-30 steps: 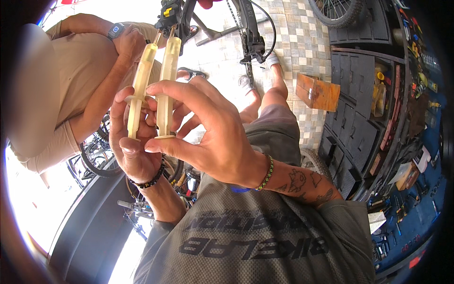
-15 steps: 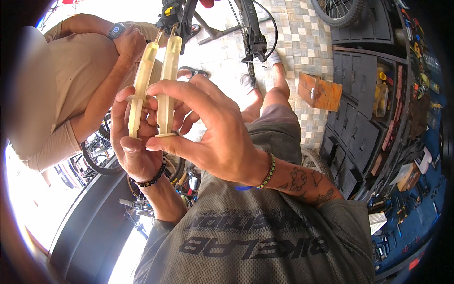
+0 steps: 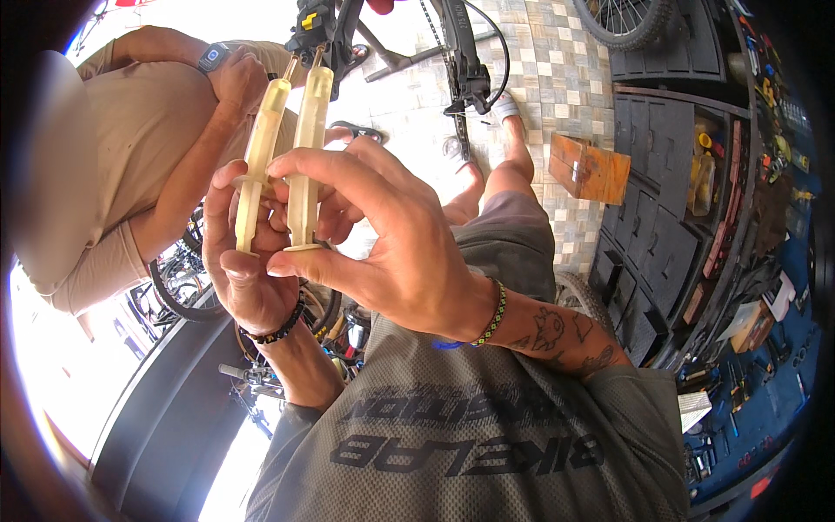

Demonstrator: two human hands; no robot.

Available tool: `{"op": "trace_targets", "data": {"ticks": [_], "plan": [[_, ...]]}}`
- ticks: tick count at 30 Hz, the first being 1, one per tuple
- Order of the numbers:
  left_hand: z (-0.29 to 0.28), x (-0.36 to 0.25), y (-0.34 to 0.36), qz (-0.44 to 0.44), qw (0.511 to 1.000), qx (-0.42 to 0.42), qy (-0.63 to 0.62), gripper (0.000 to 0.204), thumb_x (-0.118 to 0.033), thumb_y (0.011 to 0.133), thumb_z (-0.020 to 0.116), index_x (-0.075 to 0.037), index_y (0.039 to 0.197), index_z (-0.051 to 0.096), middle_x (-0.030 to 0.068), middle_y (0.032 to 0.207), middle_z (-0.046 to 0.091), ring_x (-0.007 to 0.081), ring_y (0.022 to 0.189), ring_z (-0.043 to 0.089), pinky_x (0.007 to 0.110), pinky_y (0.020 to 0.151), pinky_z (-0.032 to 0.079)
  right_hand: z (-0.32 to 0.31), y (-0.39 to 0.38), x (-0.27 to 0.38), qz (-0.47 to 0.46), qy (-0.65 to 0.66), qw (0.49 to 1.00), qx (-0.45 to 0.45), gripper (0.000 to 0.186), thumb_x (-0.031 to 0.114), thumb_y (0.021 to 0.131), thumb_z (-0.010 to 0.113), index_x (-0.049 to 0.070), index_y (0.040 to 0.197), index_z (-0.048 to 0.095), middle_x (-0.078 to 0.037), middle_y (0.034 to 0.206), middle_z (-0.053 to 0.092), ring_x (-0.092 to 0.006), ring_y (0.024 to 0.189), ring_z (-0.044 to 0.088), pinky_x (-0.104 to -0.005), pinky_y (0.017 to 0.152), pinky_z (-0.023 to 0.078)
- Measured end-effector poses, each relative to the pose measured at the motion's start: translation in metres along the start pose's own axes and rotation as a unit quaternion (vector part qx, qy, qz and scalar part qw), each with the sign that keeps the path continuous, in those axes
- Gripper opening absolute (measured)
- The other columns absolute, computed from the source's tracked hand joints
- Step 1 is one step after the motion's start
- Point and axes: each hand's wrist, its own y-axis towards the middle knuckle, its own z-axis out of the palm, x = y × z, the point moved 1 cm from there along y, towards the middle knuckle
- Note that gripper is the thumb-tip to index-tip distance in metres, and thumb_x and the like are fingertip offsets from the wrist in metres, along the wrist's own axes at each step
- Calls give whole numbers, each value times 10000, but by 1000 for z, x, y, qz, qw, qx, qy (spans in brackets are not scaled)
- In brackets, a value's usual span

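Two yellowish plastic syringes stand side by side in front of me, tips pointing away. My left hand (image 3: 265, 291) is closed around the left syringe (image 3: 263, 135), its thumb at the plunger end. With my right hand (image 3: 413, 257) I grip the right syringe (image 3: 314, 104), index finger by the flange and thumb on the plunger's end. Pale fluid fills both barrels. Their thin tips reach a black bicycle part (image 3: 306, 36) with a yellow piece on it. My left hand's fingers are partly hidden behind the syringes.
Another person (image 3: 148, 130) with folded arms stands at the left. A bicycle frame (image 3: 461, 52) is ahead. A wooden box (image 3: 589, 168) rests on the tiled floor beside black drawers (image 3: 648, 209). Tools hang over a blue board (image 3: 765, 418) at right; several bicycles (image 3: 187, 278) stand lower left.
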Motion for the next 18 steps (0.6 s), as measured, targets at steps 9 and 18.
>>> {"op": "trace_targets", "data": {"ticks": [9,18], "plan": [[2,0,-1,10,1000,-7,3,1013,-514,942,802,131,1550,312,258,1261,652,292,1100,722,392,922,638,0,0,1,3,4,1000,-2,637,314,857,903,47,1357,613,-124,1002,578,-216,811,674,-356,661,591],[3,-1,-1,7,1000,-4,-3,995,-492,950,798,134,1544,302,266,1266,650,309,1116,725,388,918,641,-2,2,2,2,5,1000,4,639,295,849,911,29,1349,614,-127,1016,587,-210,840,691,-346,663,608]]}}
